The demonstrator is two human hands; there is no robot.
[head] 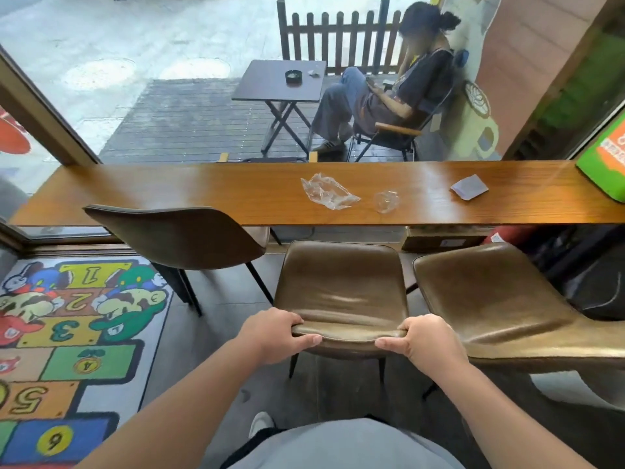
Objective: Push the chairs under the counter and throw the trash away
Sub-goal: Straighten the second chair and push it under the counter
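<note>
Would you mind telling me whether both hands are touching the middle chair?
Touching. The head view shows the left hand and right hand each wrapped over the top edge of the middle chair backrest.

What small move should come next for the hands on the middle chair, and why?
Probably push the middle chair straight forward under the counter. The left hand and right hand both grip the top of its backrest, and its seat lies mostly short of the counter's edge. The plastic wrapper can wait.

Head camera — looks forward and down, close over the counter [203, 194].
</note>
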